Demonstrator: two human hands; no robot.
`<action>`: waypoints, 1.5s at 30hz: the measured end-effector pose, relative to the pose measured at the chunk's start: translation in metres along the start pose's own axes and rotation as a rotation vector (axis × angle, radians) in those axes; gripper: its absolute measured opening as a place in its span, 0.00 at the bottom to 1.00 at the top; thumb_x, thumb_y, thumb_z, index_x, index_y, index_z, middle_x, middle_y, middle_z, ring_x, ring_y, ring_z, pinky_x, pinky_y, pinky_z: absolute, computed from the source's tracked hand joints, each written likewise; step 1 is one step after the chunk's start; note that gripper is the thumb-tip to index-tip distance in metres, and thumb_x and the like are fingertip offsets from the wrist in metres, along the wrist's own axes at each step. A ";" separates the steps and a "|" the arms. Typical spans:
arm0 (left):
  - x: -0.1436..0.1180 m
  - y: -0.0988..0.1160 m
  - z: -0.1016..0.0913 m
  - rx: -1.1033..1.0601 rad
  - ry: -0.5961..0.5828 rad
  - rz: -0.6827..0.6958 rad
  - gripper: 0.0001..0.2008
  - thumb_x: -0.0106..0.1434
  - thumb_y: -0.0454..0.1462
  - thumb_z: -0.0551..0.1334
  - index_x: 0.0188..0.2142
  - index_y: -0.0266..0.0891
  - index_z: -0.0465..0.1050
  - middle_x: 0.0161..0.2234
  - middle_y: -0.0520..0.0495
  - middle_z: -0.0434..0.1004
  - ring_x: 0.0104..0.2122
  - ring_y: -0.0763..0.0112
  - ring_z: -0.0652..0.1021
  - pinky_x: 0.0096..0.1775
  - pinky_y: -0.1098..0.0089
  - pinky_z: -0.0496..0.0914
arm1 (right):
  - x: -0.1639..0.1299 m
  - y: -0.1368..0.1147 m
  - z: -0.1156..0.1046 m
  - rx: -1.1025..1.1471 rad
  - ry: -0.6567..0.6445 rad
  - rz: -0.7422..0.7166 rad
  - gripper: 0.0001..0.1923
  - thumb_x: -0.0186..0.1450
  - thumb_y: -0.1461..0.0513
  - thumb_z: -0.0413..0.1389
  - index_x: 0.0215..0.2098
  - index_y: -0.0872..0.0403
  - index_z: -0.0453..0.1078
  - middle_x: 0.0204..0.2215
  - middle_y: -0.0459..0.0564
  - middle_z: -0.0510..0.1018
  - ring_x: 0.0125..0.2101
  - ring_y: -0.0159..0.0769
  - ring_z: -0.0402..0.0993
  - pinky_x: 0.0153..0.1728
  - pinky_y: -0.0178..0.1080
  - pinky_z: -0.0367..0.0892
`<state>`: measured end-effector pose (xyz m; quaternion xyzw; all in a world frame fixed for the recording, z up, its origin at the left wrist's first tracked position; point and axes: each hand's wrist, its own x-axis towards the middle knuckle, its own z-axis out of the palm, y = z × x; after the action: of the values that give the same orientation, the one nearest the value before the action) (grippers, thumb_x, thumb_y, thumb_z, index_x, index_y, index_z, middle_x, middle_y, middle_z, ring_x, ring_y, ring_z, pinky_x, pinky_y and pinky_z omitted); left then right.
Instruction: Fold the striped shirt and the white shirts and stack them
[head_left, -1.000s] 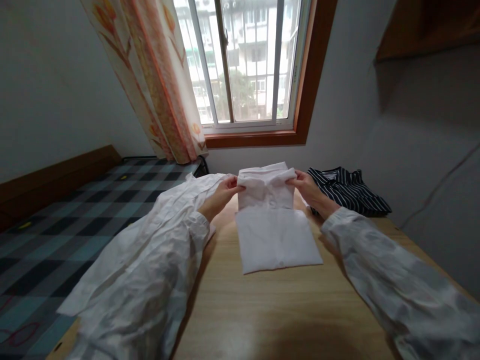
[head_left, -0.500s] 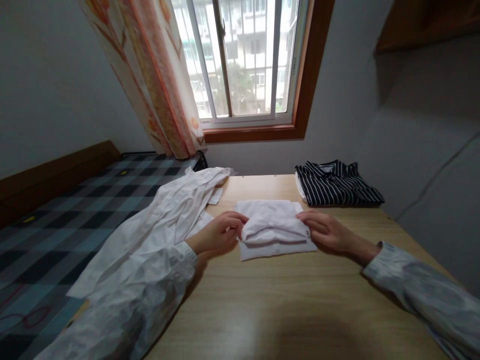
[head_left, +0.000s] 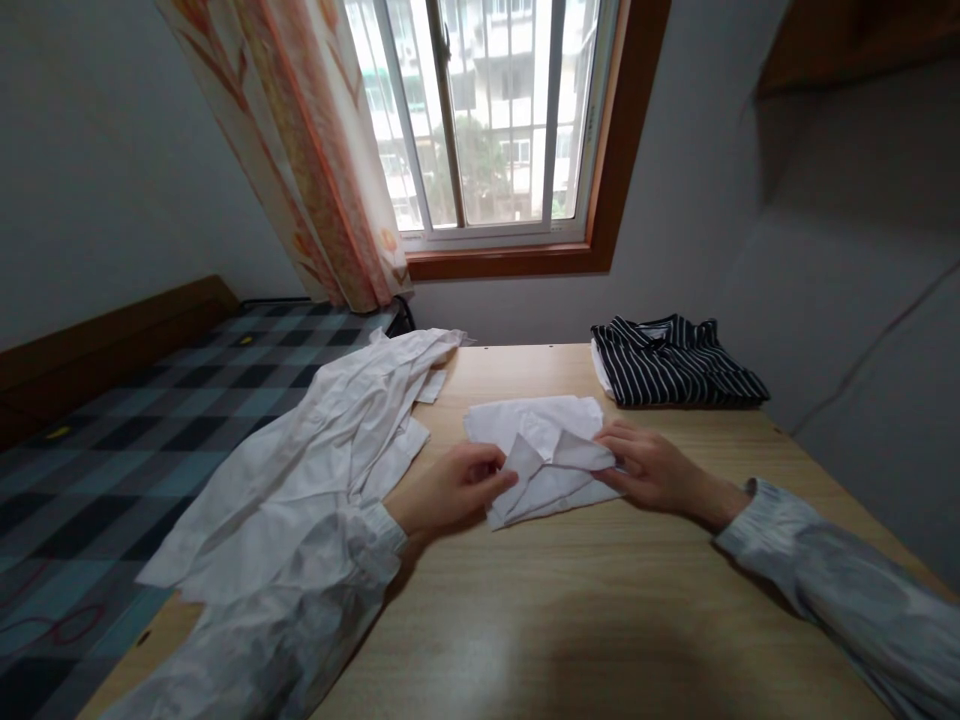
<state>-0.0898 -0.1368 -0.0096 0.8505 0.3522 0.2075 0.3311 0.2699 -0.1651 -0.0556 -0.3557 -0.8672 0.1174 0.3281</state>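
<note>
White folded shirt (head_left: 541, 455) lies on the wooden table (head_left: 570, 620), just in front of a striped shirt (head_left: 671, 362) and beside a loose white shirt (head_left: 330, 440). Left hand (head_left: 454, 485) pinches a collar flap at its near left edge, fingers curled nearly closed. Right hand (head_left: 651, 467) rests flat on its right side, fingers loosely spread, pressing the cloth.

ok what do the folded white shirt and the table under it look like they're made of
The folded white shirt under the left hand and right hand looks like thin woven cloth, perhaps cotton: matte, with sharp creases. The pale wooden table looks like wood or wood-look laminate: straight grain lines, a soft sheen.
</note>
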 end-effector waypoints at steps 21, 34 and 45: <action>0.047 -0.074 0.012 -0.275 0.495 -0.314 0.28 0.57 0.41 0.80 0.53 0.42 0.71 0.40 0.51 0.80 0.30 0.72 0.79 0.33 0.70 0.71 | 0.022 0.022 0.007 0.207 0.168 0.354 0.20 0.79 0.49 0.51 0.47 0.50 0.81 0.44 0.54 0.85 0.43 0.46 0.82 0.47 0.46 0.78; 0.080 -0.094 0.004 -0.212 0.492 -0.264 0.24 0.63 0.57 0.69 0.26 0.39 0.75 0.24 0.52 0.71 0.27 0.69 0.70 0.29 0.69 0.59 | 0.048 0.082 0.029 0.260 0.263 0.907 0.19 0.63 0.47 0.69 0.29 0.54 0.78 0.21 0.51 0.79 0.24 0.38 0.74 0.25 0.37 0.63; 0.075 -0.090 0.006 -0.319 0.526 -0.164 0.20 0.61 0.48 0.66 0.23 0.43 0.60 0.23 0.57 0.56 0.25 0.74 0.60 0.29 0.71 0.54 | 0.049 0.076 0.041 0.575 0.438 0.790 0.15 0.57 0.50 0.65 0.25 0.49 0.68 0.21 0.42 0.71 0.23 0.33 0.64 0.25 0.36 0.60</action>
<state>-0.0773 -0.0362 -0.0685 0.6737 0.4560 0.4458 0.3734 0.2587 -0.0753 -0.0961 -0.5669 -0.5112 0.3878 0.5166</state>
